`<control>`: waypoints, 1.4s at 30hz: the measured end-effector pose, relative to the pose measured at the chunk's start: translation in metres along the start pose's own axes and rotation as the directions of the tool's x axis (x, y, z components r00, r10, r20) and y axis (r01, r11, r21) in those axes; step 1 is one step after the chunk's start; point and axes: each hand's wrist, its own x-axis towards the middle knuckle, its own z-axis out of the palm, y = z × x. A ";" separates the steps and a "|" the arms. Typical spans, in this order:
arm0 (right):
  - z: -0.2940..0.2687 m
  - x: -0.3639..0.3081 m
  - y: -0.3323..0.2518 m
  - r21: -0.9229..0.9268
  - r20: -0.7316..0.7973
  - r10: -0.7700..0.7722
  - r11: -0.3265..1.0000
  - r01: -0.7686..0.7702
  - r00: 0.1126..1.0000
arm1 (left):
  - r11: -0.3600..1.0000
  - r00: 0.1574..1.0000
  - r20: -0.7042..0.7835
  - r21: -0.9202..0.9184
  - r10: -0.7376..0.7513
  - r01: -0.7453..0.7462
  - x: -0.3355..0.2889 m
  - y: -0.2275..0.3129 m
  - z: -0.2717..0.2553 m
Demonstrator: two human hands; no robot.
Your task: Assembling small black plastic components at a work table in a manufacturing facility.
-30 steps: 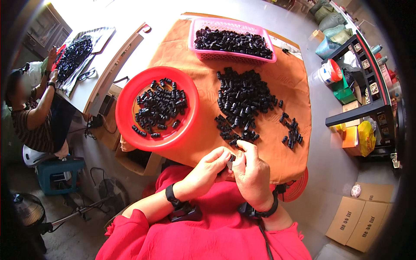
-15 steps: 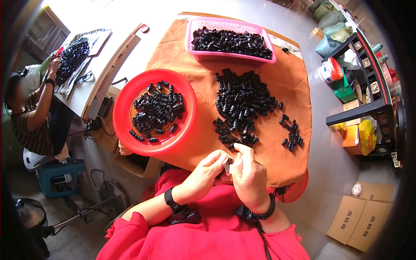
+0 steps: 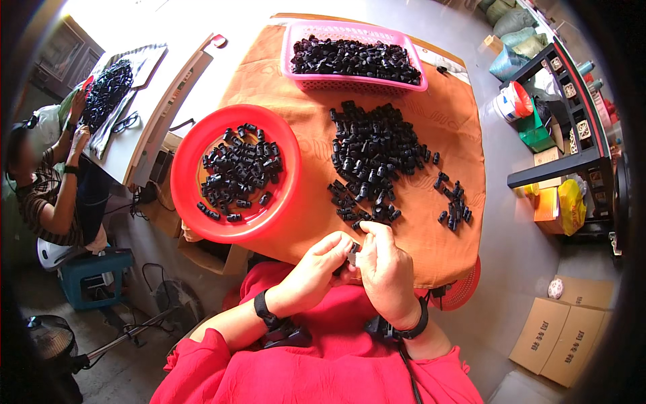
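Note:
At the table's near edge my left hand (image 3: 315, 271) pinches a small black plastic part (image 3: 354, 248) between thumb and fingers. My right hand (image 3: 386, 275) is closed at the same spot, its fingertips against a small pale piece (image 3: 354, 258) beside the black part. Whether that piece is separate is too small to tell. Just beyond my hands lies a heap of black plastic parts (image 3: 377, 151) on the orange cloth (image 3: 309, 222). A red round tray (image 3: 286, 195) with more such parts stands to the left.
A pink basket (image 3: 356, 81) full of small black pieces stands at the table's far side. Several loose black parts (image 3: 456, 205) lie on the right. A co-worker (image 3: 57, 182) handles black parts at a white table on the left. Cartons (image 3: 558, 337) and a black shelf (image 3: 558, 175) stand right.
My hands stay together around the black part, with hardly any movement. The view has shifted slightly. At the left table the co-worker's hands have moved apart.

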 end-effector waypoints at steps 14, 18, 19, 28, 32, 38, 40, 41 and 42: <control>0.000 -0.001 -0.002 -0.104 0.006 -0.031 0.994 0.032 0.999 | 0.996 0.994 -0.105 0.082 0.036 -0.027 -0.001 -0.004 0.003; 0.000 -0.001 -0.003 -0.103 0.008 -0.030 0.994 0.030 1.000 | 0.994 0.988 -0.142 0.100 0.061 -0.047 -0.001 -0.008 0.002; 0.000 -0.002 -0.003 -0.090 0.014 -0.020 0.996 0.022 1.000 | 0.994 0.988 -0.142 0.101 0.061 -0.047 -0.001 -0.008 0.003; -0.021 0.004 0.003 -0.027 -0.170 -0.024 0.999 0.019 0.985 | 0.994 0.987 -0.161 0.103 -0.016 0.033 -0.009 0.005 0.006; -0.018 0.002 -0.001 -0.008 -0.084 0.010 1.000 -0.011 0.996 | 0.997 0.996 -0.066 -0.045 -0.066 0.063 -0.004 0.005 0.003; -0.009 -0.002 -0.003 -0.100 -0.006 -0.065 0.993 0.064 0.998 | 0.994 1.000 0.008 -0.104 -0.025 0.025 -0.004 0.002 0.002; -0.006 -0.003 0.002 -0.093 0.002 -0.057 0.994 0.057 0.998 | 0.997 0.997 -0.054 -0.055 -0.053 0.050 -0.005 0.003 0.002; -0.005 -0.003 0.003 -0.086 0.009 -0.049 0.995 0.049 0.999 | 0.997 0.997 -0.055 -0.055 -0.053 0.050 -0.005 0.003 0.003; -0.005 -0.003 0.002 -0.086 0.009 -0.049 0.995 0.049 0.999 | 0.999 0.997 -0.062 -0.010 -0.051 0.050 -0.005 0.003 0.003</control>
